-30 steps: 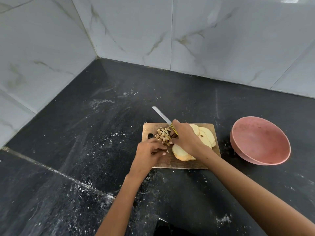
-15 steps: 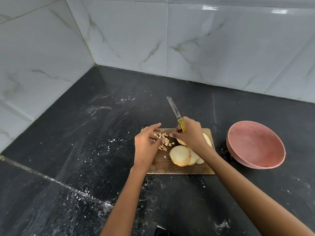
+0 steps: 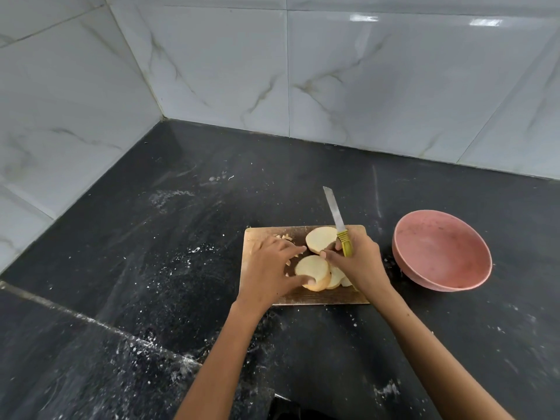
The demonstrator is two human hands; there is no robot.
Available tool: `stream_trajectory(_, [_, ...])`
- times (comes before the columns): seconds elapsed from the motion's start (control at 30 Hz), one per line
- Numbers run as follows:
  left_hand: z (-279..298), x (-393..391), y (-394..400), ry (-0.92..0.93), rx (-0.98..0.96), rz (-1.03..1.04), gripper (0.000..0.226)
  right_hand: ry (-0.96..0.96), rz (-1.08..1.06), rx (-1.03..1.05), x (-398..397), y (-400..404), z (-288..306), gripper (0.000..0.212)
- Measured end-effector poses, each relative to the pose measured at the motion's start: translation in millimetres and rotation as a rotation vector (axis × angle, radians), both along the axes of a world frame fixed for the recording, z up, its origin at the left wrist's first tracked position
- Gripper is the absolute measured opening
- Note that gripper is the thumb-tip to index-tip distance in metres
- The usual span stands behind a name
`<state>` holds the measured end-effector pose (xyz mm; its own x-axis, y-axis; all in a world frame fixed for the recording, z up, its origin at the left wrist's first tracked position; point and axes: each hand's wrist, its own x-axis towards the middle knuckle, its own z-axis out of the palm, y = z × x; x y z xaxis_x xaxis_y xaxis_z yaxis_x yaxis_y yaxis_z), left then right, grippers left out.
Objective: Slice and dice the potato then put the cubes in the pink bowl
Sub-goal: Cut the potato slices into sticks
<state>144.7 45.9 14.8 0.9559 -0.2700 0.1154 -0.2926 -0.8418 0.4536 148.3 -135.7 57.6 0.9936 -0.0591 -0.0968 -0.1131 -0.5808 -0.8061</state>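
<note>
We see the right hand [image 3: 360, 262] wrapped tight around the yellow handle of the knife [image 3: 338, 221], blade pointing up and away toward the far wall, clear of the food. The left hand [image 3: 269, 268] lies spread over the left part of the wooden cutting board [image 3: 318, 297], fingers fairly straight and fanned, the thumb tip touching the near potato slice [image 3: 312, 268]. Another slice [image 3: 321, 239] sits just beyond, more slices overlapping under the right hand. A few potato cubes [image 3: 283, 237] peek out past the left fingers. The pink bowl [image 3: 442, 250] waits to the right on the black counter [image 3: 151, 268], apart from the board.
</note>
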Motion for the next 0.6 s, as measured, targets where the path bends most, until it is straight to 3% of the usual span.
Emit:
stream_trajectory(0.07, [1, -4, -6, 0.009, 0.114, -0.033, 0.074, 0.034, -0.012, 0.039, -13, -5, -3, 0.029])
stream_trajectory(0.17, [5, -6, -17, 0.007, 0.194, -0.062, 0.074, 0.078, -0.007, 0.027, -29, -10, -9, 0.027])
stream_trajectory(0.43, [6, -18, -20, -0.087, 0.151, 0.014, 0.068, 0.083, 0.032, -0.042, -43, -18, -14, 0.027])
stream_trajectory(0.6, [7, -50, 14, -0.187, 0.088, 0.133, 0.063, 0.067, 0.409, -0.323, -47, -17, -13, 0.035])
